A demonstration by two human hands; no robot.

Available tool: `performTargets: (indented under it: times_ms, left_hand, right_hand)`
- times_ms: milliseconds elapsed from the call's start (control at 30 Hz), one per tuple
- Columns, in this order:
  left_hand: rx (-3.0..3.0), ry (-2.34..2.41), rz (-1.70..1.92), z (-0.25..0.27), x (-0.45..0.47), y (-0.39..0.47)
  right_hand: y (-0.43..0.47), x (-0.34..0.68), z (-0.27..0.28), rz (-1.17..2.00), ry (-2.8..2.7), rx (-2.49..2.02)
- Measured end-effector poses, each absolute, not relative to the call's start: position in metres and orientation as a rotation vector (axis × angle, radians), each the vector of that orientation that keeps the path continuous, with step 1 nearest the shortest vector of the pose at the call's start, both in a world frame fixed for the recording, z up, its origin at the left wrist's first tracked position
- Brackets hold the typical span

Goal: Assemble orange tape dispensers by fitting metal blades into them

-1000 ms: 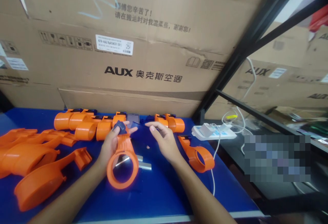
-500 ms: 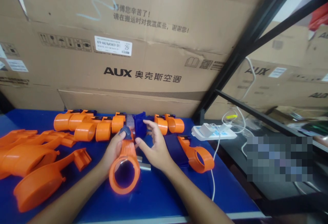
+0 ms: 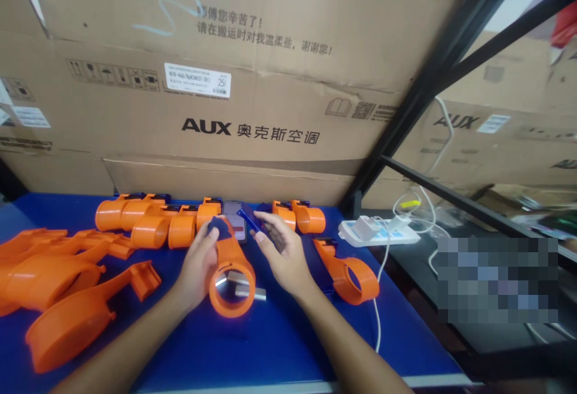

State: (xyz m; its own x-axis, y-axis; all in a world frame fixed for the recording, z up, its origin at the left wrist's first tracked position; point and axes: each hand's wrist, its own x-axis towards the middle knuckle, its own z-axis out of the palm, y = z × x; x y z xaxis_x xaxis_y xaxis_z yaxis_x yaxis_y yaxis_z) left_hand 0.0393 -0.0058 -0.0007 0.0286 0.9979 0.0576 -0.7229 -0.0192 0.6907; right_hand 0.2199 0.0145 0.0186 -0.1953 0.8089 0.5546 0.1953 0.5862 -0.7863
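My left hand (image 3: 196, 268) is closed around an orange tape dispenser (image 3: 233, 252), whose round ring points down toward me. A dark blue piece (image 3: 219, 226) sits at its upper end, under my thumb. In the fingers of my right hand (image 3: 291, 259) is a blue plastic part (image 3: 249, 216), held just right of the dispenser and apart from it. Below, flat metal strips (image 3: 258, 293) lie on the blue table (image 3: 252, 358), partly seen through the ring. A phone (image 3: 234, 208) lies behind my hands.
Several orange dispensers with dark tops (image 3: 183, 229) stand along the back. Loose orange dispenser bodies (image 3: 67, 331) are piled at left. Another dispenser (image 3: 367, 286) lies at right, near a white power strip (image 3: 408, 236) with cables. A large cardboard box (image 3: 270, 90) walls off the back.
The dispenser in my left hand has shifted right and tilted, its ring lifting a little. The blue part in my right hand has turned from broad side to narrow edge.
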Motion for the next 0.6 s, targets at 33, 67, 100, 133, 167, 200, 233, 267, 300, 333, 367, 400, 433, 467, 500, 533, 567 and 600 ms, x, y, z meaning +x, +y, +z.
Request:
performTargets:
  times_ms: [33,67,100,133,167,200,233,267,300,333,367,400,433,467,500,533,567,600]
  left_hand:
    - [0.651,0.543,1.510,-0.001,0.038,-0.004]
    - [0.658,0.546,1.533,-0.002,0.036,-0.002]
    - [0.672,0.551,1.553,-0.002,0.034,0.000]
    - [0.693,0.559,1.574,-0.003,0.033,0.001]
    - [0.715,0.571,1.591,-0.003,0.032,0.002]
    - [0.736,0.587,1.603,-0.004,0.031,0.002]
    - [0.755,0.609,1.612,-0.004,0.030,0.002]
    - [0.775,0.636,1.620,-0.004,0.030,0.002]
    - [0.794,0.664,1.627,-0.004,0.030,0.001]
    - [0.812,0.689,1.630,-0.003,0.029,0.001]
    - [0.827,0.709,1.631,-0.003,0.029,0.000]
    - [0.837,0.721,1.630,-0.003,0.029,0.000]
    - [0.843,0.725,1.630,-0.002,0.028,0.000]
    - [0.845,0.723,1.630,-0.002,0.028,0.000]
    - [0.846,0.720,1.631,-0.002,0.028,0.001]
    - [0.847,0.716,1.631,-0.002,0.028,0.001]
    - [0.848,0.712,1.630,-0.002,0.028,0.001]
    - [0.848,0.710,1.627,-0.002,0.028,0.001]
  right_hand:
    - [0.014,0.222,0.022,0.703,-1.721,-0.821]
    - [0.014,0.223,0.025,0.702,-1.735,-0.809]
    - [0.013,0.225,0.028,0.692,-1.752,-0.799]
    - [0.013,0.226,0.031,0.677,-1.768,-0.791]
    - [0.012,0.227,0.034,0.662,-1.783,-0.782]
    - [0.012,0.228,0.036,0.651,-1.796,-0.772]
    - [0.012,0.228,0.037,0.644,-1.809,-0.760]
    - [0.011,0.229,0.038,0.641,-1.822,-0.746]
    - [0.012,0.229,0.039,0.639,-1.831,-0.733]
    - [0.012,0.230,0.039,0.637,-1.838,-0.723]
    - [0.012,0.230,0.038,0.635,-1.844,-0.716]
    - [0.012,0.229,0.038,0.632,-1.849,-0.714]
    - [0.013,0.229,0.037,0.630,-1.855,-0.714]
    - [0.013,0.229,0.037,0.627,-1.862,-0.716]
    - [0.013,0.228,0.036,0.627,-1.867,-0.718]
    - [0.014,0.228,0.036,0.628,-1.870,-0.720]
    - [0.014,0.228,0.035,0.630,-1.869,-0.721]
    - [0.014,0.228,0.035,0.632,-1.866,-0.722]
